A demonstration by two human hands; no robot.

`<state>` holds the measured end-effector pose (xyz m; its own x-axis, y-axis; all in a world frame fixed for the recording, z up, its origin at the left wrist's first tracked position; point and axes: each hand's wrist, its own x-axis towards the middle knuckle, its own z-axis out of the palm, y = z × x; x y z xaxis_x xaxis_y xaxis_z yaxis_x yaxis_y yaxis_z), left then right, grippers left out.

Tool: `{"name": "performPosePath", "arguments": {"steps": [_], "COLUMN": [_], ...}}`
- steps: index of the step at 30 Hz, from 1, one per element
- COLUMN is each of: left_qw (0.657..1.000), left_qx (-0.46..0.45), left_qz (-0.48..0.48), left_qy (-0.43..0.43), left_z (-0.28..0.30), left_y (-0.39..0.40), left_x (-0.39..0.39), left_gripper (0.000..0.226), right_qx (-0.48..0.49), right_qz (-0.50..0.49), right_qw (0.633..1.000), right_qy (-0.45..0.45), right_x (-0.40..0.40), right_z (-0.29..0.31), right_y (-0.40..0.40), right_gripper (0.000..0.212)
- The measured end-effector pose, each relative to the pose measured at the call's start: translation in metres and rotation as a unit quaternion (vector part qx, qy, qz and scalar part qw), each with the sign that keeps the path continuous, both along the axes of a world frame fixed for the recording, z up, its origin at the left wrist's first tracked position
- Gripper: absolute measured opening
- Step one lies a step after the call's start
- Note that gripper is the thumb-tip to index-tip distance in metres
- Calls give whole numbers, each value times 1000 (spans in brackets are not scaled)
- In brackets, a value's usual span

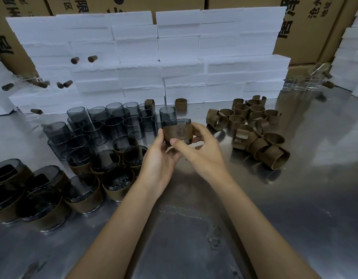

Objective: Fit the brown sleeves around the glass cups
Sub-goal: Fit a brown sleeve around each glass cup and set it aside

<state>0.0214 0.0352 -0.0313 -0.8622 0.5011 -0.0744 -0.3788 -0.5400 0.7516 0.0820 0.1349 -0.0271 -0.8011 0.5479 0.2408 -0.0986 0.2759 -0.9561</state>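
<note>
Partway through, by the look of it: a batch of sleeved cups (83, 190) standing finished at eight o'clock on the steel table (294, 198), each wrapped in a brown band around its lower wall. Behind them, toward ten and eleven o'clock, a crowd of bare smoked-glass cups (113, 125) waiting, well more than a dozen. At two o'clock, a loose heap of empty brown sleeves (254, 135), curled and open-ended, with two strays at twelve against the white foam blocks (154, 57). So plenty left on both sides, done pieces fewer than those waiting. At centre, held just above the table, one glass cup (178, 122) with a brown sleeve (178, 132) wrapped round its middle, rim showing above the band. Left hand (160, 160) cupped beneath and at nine o'clock of the cup, fingers curled up its side, thumb on the sleeve's left edge. Right hand (200, 150) closed on the three o'clock side, thumb laid across the sleeve's lower front, fingers wrapped behind. Both grips closed snugly around the sleeve, pressing it to the glass. Sleeve ends hidden, so fastened or not cannot be told.
</note>
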Motion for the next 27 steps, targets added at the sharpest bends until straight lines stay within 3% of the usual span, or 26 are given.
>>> {"name": "performPosePath", "arguments": {"steps": [3,7,10,13,18,22,25,27], "left_qw": [998,980,965,950,882,847,802,750], "left_qx": [-47,-138,-171,-192,-271,-293,-338,-412], "left_qz": [17,66,77,86,162,220,300,358], "left_qy": [43,131,183,229,349,386,390,374], "left_z": [0,0,3,6,20,32,43,52], "left_y": [0,-1,-3,-5,-17,-32,-52,-70], "left_x": [0,0,3,9,10,5,-10,-31], "left_gripper": [41,26,35,42,52,46,42,37], "right_qx": [16,57,101,134,126,86,13,-29], "right_qz": [-16,-25,-3,33,83,115,96,88], "right_qw": [1000,997,987,981,982,984,991,992], "right_qy": [5,-43,-127,-137,-117,-109,-93,-83], "right_x": [-1,-3,-3,-5,-11,-13,-15,-14], "right_z": [-1,-9,-16,-21,-28,-32,-28,-25], "right_y": [0,4,6,0,-14,-15,-10,-7], "right_gripper": [52,72,85,87,91,92,78,67]}}
